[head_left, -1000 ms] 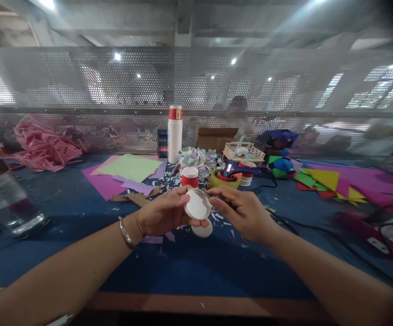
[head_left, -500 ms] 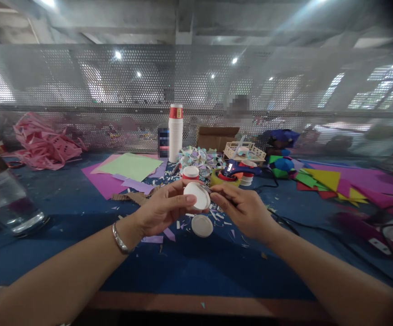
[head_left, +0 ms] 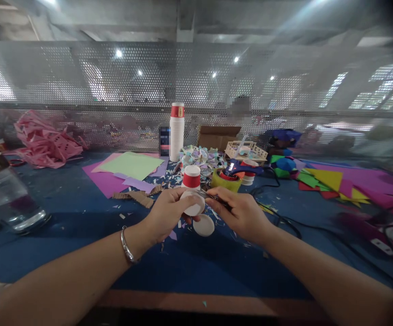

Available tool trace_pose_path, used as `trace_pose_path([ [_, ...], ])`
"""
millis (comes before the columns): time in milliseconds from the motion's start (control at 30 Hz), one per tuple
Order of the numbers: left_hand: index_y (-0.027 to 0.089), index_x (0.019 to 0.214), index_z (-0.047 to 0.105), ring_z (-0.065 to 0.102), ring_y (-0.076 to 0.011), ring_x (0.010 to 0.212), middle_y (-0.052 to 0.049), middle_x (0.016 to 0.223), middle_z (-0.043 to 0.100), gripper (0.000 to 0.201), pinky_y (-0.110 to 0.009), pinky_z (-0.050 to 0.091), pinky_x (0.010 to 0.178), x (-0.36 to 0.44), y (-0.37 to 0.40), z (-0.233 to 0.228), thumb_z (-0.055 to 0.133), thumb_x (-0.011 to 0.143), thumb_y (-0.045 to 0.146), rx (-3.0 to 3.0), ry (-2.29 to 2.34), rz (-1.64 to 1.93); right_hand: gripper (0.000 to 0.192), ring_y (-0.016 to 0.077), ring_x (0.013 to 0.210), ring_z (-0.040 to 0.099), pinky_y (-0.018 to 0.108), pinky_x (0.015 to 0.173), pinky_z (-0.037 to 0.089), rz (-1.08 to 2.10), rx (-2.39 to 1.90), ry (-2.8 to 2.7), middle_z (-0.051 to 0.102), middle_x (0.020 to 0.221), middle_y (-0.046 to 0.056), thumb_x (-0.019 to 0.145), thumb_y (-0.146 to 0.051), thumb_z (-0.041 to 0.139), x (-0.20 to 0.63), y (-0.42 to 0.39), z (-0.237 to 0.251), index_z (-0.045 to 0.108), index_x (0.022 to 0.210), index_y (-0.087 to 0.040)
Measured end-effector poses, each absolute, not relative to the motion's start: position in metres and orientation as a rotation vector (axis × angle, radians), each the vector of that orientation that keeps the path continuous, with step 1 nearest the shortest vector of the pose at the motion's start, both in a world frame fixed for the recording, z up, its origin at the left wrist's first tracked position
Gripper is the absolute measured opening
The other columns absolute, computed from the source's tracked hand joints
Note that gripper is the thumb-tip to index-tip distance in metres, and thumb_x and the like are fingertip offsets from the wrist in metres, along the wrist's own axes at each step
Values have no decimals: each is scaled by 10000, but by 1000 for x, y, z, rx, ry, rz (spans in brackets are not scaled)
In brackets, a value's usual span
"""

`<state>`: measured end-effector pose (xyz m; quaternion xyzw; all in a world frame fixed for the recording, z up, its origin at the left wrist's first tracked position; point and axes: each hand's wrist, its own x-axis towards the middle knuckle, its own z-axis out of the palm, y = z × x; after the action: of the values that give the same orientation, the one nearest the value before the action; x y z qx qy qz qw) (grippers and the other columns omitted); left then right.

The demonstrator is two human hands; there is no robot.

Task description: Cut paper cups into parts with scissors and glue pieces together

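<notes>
In front of me, my left hand (head_left: 174, 210) pinches a white paper disc (head_left: 193, 204), thumb on its face and fingers behind. My right hand (head_left: 240, 210) is closed round a slim dark-handled tool (head_left: 221, 202) whose metal tip meets the disc's upper right edge; its exact kind is hard to make out. Just below the held disc, a second white round disc (head_left: 203, 225) lies on the blue table (head_left: 199, 267). Behind my hands stands a red and white paper cup (head_left: 192, 177), upside down.
A tall stack of paper cups (head_left: 176, 136) stands at the back. Coloured paper sheets (head_left: 131, 165) lie left, beyond a glass jar (head_left: 11, 194). A glue gun (head_left: 240, 168) rests by a yellow tape roll (head_left: 225, 182). Black cables (head_left: 305, 224) cross the right side, among paper scraps.
Both hands have come slightly lower, with the disc held a little nearer the table. The tool's metal tip stays at the disc's edge, and more of the red cup behind shows.
</notes>
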<state>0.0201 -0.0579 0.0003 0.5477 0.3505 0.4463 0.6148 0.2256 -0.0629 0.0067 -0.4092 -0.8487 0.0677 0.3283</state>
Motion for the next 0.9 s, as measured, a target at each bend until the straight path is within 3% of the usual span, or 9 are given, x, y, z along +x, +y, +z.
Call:
trace_pose_path([
  [767,115,787,696,587,-79,458,-47,645,689,178,-163,311,372,12,-55,10,707,798,293,1207,790,829,238,175,727,716,254,619,475,153,-1048,-2285,772,895,59,1030,-342,494,223,-65,8,672,1085,-194],
  [900,121,757,687,562,-80,437,-59,625,693,197,-178,281,362,7,-52,11,708,800,313,1228,771,786,250,152,648,682,246,572,452,156,-1025,-2281,762,849,46,1031,-358,492,223,-65,7,674,1086,-195],
])
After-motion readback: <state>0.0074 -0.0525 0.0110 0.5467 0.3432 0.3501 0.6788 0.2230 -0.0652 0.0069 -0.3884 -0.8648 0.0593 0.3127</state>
